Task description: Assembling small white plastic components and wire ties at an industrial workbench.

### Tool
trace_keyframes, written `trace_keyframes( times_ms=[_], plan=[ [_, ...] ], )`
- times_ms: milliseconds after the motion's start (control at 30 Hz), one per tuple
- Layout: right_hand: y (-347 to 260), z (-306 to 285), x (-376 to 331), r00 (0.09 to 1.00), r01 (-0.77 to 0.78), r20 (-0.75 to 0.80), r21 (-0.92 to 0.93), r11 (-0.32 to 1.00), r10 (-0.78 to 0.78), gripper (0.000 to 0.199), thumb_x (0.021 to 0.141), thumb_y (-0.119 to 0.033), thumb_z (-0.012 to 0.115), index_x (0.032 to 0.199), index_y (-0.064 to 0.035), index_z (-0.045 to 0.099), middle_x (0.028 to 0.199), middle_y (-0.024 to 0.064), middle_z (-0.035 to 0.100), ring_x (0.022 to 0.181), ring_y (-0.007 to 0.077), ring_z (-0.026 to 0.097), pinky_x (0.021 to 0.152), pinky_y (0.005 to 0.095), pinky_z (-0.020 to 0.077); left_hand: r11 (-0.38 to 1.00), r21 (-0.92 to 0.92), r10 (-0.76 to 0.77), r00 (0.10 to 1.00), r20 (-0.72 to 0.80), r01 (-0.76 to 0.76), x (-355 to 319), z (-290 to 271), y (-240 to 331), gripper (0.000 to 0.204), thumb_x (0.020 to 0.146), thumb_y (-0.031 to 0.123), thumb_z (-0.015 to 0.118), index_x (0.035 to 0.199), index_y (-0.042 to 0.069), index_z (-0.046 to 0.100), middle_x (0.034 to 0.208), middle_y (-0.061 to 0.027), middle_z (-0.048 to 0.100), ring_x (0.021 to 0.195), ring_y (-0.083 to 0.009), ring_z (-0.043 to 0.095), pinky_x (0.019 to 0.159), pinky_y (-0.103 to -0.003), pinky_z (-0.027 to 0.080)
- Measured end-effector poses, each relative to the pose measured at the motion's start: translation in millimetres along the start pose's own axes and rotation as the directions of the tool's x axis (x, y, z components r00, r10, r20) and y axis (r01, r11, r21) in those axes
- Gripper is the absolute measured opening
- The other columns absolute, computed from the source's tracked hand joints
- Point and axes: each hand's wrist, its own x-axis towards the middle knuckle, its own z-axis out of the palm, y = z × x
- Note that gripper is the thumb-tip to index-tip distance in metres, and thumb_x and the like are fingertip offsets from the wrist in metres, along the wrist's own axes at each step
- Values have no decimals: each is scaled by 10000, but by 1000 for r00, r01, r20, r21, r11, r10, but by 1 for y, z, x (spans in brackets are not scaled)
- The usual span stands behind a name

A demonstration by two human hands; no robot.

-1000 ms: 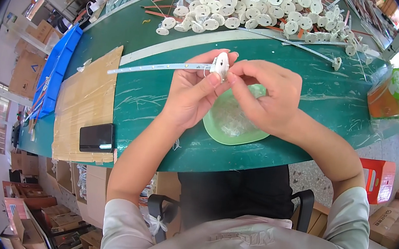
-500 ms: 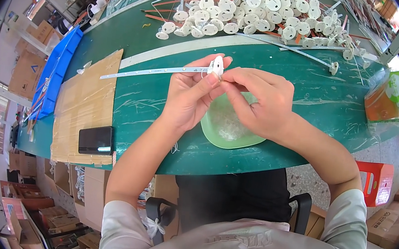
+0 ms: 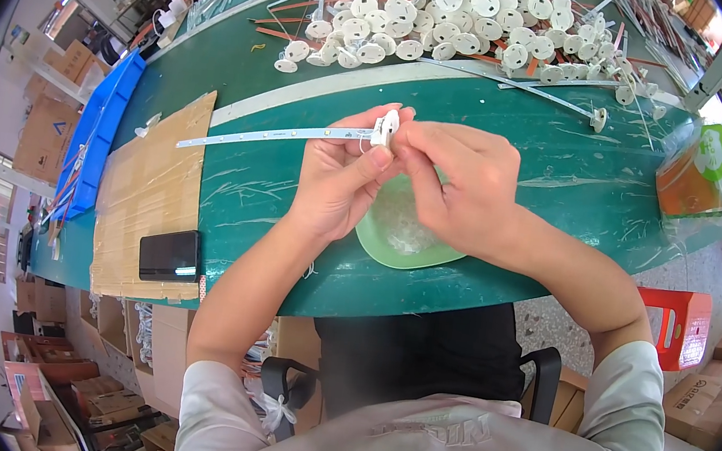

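My left hand (image 3: 338,169) is closed round the white round end cap of an LED strip (image 3: 273,135), whose narrow pale bar points out to the left. The cap (image 3: 385,128) stands edge-on between thumb and fingers, with a thin wire loop beside it. Against the cap's right side, my right hand (image 3: 456,174) has thumb and forefinger pinched together; whatever lies between those fingertips is hidden. Below both hands sits a light green bowl (image 3: 411,256) with small clear pieces in it, partly covered by my right hand.
A heap of white round caps on strips (image 3: 455,22) covers the table's far side. On the left are a cardboard sheet (image 3: 153,175), a black phone (image 3: 169,255) and a blue tray (image 3: 102,134). A clear bag with orange contents (image 3: 686,187) stands at right.
The strip has turned slightly, so more of its face with the small LEDs shows. Both hands shift a little left in the picture, as the whole view does; the grip looks the same.
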Motion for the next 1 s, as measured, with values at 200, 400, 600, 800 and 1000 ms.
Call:
trace_keyframes(
  times_ms=[200, 400, 600, 800, 1000],
  plan=[
    [0, 0, 0, 997, -77, 33, 124, 989, 73, 138, 828, 28, 703, 963, -1, 703, 885, 119, 731, 745, 219, 727, 629, 294, 572, 996, 55, 70, 996, 56, -73, 2, 4, 9, 436, 928, 25, 668, 1342, -34, 543, 1349, -225, 579, 1204, -289, 616, 1024, -403, 533],
    [21, -5, 4, 977, -209, 13, 247, 946, 213, 138, 875, -9, 695, 1011, -5, 711, 952, 112, 728, 852, 165, 710, 684, 261, 579, 954, 300, 54, 983, -176, 1, 20, -3, 62, 758, 939, 115, 682, 1475, -92, 187, 1219, -275, 620, 1069, -324, 675, 943, -397, 567],
    [40, -2, 6, 979, 134, 159, -39, 990, -126, 78, 826, -2, 728, 894, -28, 698, 841, 99, 706, 735, 212, 693, 603, 310, 546, 411, 757, 178, 770, -613, 508, -48, -91, 193, 487, 886, 375, 712, 1126, -34, 597, 948, -162, 719, 868, -185, 708, 700, -289, 550],
    [38, 1, 2, 952, 212, 235, -49, 976, -195, 77, 789, -24, 748, 838, -40, 690, 779, 95, 682, 678, 263, 662, 589, 350, 522, -370, 638, 428, 734, -528, 675, -109, -158, 211, 480, 850, 432, 646, 1078, 10, 653, 984, -223, 711, 876, -311, 713, 736, -422, 557],
    [43, -8, 0, 957, 201, 235, -111, 973, -171, 71, 791, -38, 744, 835, -44, 689, 787, 95, 689, 686, 262, 667, 604, 358, 534, -761, 357, 317, 791, -522, 541, -103, -159, 194, 573, 856, 516, 628, 1177, 42, 658, 1056, -232, 698, 992, -401, 679, 836, -505, 541]
  ],
)
